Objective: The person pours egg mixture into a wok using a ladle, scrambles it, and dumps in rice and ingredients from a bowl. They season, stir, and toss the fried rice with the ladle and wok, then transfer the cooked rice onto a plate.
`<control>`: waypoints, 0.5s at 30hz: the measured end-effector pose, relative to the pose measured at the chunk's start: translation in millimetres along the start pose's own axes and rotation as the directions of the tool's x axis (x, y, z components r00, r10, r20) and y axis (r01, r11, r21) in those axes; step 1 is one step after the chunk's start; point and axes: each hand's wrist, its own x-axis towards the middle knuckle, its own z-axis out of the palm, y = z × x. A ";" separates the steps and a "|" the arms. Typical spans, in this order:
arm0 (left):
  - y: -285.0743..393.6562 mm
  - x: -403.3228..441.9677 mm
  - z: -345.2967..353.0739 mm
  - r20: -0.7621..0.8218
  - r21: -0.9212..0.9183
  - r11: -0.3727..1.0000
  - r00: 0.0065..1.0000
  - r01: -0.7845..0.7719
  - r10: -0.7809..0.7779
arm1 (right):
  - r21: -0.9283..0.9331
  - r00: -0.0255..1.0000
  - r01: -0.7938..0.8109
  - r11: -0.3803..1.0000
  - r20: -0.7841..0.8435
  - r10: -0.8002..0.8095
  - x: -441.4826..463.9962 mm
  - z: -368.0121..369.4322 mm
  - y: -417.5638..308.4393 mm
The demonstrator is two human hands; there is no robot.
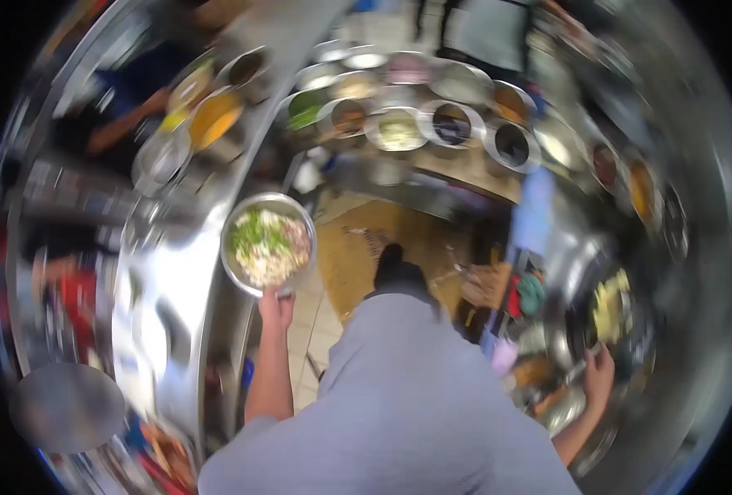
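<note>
My left hand grips the rim of a round metal bowl, held out over the floor beside the steel counter. Inside the bowl lie chopped green pieces, with pale and pinkish chopped food around them. On the right, my right hand is closed at the near edge of a dark wok. Yellowish pieces lie in that wok. Blur hides whether the right fingers hold the wok's edge or the handle of a utensil.
Metal bowls of ingredients line the station ahead. A steel counter runs along my left, bearing more containers, among them one with orange contents. Other people stand at the far left and top. Brown cardboard covers the floor ahead.
</note>
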 end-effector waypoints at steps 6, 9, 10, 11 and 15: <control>-91.2 -29.8 200.1 0.401 0.625 0.779 0.836 0.051 -0.376 | 0.144 0.960 -0.268 0.953 -0.038 0.276 -79.2 53.6 -16.9; -134.9 32.1 300.9 0.788 0.615 0.547 0.444 -0.567 -0.426 | 0.444 0.883 -0.298 0.845 -0.208 0.421 -89.7 97.5 -5.7; -166.6 18.3 357.4 0.777 0.629 0.575 0.386 -0.523 -0.498 | 0.539 0.833 -0.348 0.767 -0.197 0.517 -78.6 95.3 -8.5; -168.5 -29.6 404.3 0.704 0.700 0.487 0.393 -0.521 -0.591 | 0.720 0.820 -0.355 0.596 -0.066 0.568 -82.6 90.9 -20.8; -237.0 -158.6 551.3 0.766 0.185 0.352 -0.090 -0.917 -0.636 | 0.944 0.836 0.074 -0.322 0.117 0.536 -101.2 52.8 -64.4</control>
